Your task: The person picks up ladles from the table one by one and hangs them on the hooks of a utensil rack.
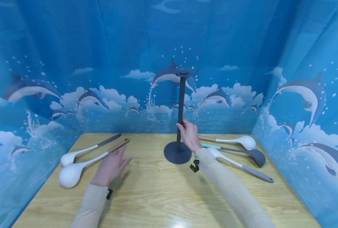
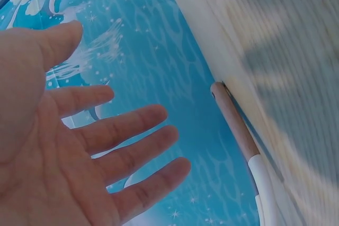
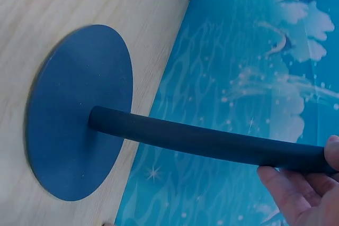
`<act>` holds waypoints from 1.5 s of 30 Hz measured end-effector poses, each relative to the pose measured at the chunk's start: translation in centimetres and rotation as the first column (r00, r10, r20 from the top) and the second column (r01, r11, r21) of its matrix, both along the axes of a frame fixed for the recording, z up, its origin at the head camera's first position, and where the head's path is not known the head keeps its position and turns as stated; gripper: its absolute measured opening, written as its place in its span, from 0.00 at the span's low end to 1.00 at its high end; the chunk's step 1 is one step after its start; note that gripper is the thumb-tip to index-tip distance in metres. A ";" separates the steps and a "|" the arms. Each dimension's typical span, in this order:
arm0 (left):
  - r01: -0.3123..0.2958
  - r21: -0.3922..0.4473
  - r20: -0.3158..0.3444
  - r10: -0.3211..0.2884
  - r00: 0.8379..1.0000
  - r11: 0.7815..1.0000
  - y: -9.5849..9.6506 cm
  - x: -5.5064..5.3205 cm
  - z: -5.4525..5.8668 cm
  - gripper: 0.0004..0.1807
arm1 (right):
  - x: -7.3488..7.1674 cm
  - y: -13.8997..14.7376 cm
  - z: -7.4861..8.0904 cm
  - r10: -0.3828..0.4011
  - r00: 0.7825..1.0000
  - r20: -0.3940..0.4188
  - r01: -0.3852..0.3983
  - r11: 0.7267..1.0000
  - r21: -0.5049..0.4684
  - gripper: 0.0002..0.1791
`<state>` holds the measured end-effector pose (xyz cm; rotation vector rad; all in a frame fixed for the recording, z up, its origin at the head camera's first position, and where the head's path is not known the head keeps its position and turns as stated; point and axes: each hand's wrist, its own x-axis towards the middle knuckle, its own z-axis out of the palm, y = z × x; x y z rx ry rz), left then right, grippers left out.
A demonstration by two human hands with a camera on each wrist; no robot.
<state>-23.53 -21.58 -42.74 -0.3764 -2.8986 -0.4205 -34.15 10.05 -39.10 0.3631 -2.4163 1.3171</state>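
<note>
A dark utensil stand [image 1: 181, 104] rises upright from a round base on the table, with hooks at its top. My right hand [image 1: 189, 136] grips its pole partway up; the right wrist view shows the fingers [image 3: 286, 189] and thumb at the pole's upper visible part. On the left, my left hand [image 1: 110, 166] is spread beside a white ladle [image 1: 71, 174] with a wooden handle and holds nothing. Its fingers [image 2: 137, 146] look straight and apart in the left wrist view. Behind that ladle lies a white utensil [image 1: 69, 158] with a dark grey handle.
Right of the stand lie a white utensil [image 1: 247, 142] with a wooden handle, a dark ladle [image 1: 257, 157] with a mint handle, and a white utensil [image 1: 229, 160] with a grey handle. A blue dolphin-print curtain [image 1: 123, 38] surrounds the wooden table [image 1: 157, 196] at back and sides.
</note>
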 end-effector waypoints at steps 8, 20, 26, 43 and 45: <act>-0.016 0.004 0.019 0.015 1.000 1.000 -0.3 0.0 0.3 0.37 | 1.6 -0.7 0.1 0.009 1.000 -0.011 -0.009 1.000 0.018 0.15; 0.008 0.039 0.006 -0.008 1.000 0.999 -0.7 0.2 -0.1 0.32 | 3.7 -1.1 -0.4 0.056 0.997 -0.044 -0.054 0.998 0.034 0.17; 0.014 0.027 0.022 -0.015 1.000 1.000 -0.6 0.2 -0.1 0.32 | 4.3 -1.1 -0.5 0.063 0.995 -0.072 -0.060 0.997 0.051 0.17; 0.022 0.034 0.041 -0.023 0.999 0.999 -0.9 0.0 0.1 0.32 | 4.4 -1.0 0.2 0.143 0.989 0.023 -0.145 0.983 0.110 0.12; 0.021 0.035 0.052 -0.022 0.998 0.999 -1.0 0.0 0.1 0.32 | 4.3 -1.0 0.2 0.144 0.989 0.034 -0.147 0.983 0.107 0.11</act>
